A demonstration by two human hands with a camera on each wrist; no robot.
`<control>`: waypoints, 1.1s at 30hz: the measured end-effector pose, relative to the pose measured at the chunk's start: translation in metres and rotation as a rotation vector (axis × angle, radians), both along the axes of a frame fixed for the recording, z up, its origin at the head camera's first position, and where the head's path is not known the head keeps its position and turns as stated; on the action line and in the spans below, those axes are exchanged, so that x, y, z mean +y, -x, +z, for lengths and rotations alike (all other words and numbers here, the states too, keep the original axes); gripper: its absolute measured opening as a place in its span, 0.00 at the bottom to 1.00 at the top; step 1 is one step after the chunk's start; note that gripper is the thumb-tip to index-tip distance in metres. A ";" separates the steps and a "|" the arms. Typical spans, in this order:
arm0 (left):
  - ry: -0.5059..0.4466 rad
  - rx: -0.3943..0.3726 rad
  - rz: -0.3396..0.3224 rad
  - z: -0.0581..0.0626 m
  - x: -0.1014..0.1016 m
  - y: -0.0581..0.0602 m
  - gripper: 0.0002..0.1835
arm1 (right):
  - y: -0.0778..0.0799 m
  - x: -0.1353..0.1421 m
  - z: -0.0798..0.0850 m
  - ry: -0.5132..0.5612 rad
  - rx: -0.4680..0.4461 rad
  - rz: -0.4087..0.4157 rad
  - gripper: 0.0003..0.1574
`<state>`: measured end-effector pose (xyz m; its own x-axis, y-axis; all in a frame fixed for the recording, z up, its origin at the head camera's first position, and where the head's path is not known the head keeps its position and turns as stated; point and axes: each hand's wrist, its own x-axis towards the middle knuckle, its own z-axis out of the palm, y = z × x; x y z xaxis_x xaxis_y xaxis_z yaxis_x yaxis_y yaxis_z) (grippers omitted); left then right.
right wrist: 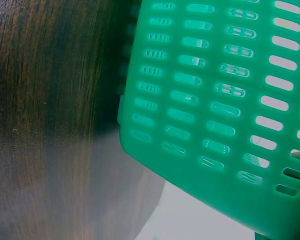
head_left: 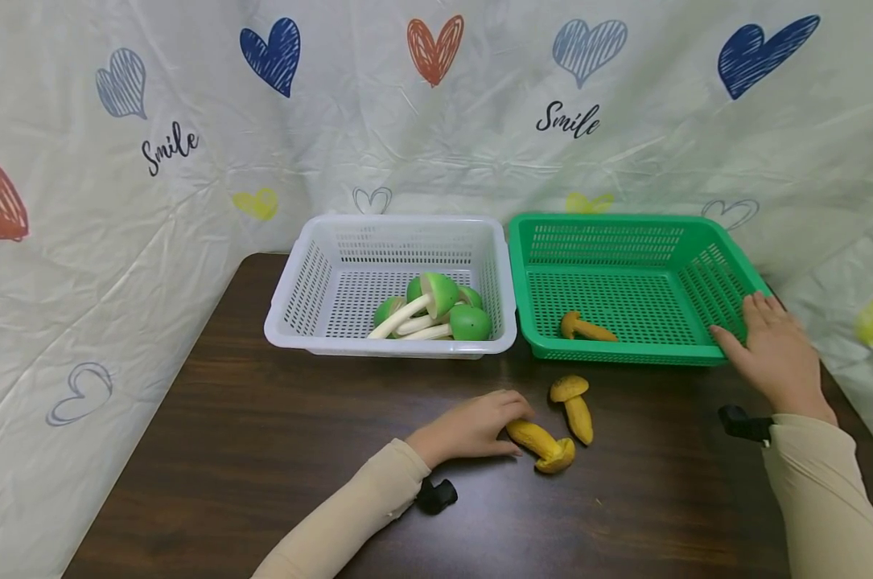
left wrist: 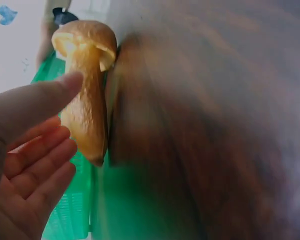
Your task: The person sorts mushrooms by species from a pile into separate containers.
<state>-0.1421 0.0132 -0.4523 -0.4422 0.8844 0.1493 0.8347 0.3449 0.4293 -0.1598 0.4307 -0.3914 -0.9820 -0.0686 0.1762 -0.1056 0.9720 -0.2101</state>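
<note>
Two yellow-brown toy mushrooms lie on the dark table in front of the baskets. My left hand is at the stem end of the nearer mushroom, its thumb on the near side and fingers on the far side. In the left wrist view, the thumb overlaps the mushroom's stem and the fingers are loosely bent. Just beyond is the second mushroom. At the right, my right hand rests on the green basket's rim, thumb spread from the fingers; the right wrist view shows the basket's slotted wall without the hand.
Inside the green basket lies another brown mushroom. Beside it on the left stands a white basket with several green-capped mushrooms. A white cloth printed with hearts hangs behind the wooden table.
</note>
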 end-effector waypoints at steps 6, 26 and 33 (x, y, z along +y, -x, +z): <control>0.012 0.050 -0.005 -0.007 0.007 0.001 0.21 | 0.000 0.000 0.000 0.005 0.009 0.003 0.48; -0.035 0.060 -0.006 -0.008 0.011 0.001 0.16 | 0.001 0.001 -0.002 0.014 0.000 -0.004 0.48; -0.060 0.055 0.003 -0.009 0.011 0.003 0.16 | 0.000 0.001 -0.002 0.011 -0.003 -0.005 0.48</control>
<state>-0.1450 0.0242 -0.4615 -0.4348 0.8716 0.2264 0.8564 0.3225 0.4032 -0.1601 0.4314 -0.3930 -0.9828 -0.0613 0.1742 -0.0997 0.9701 -0.2212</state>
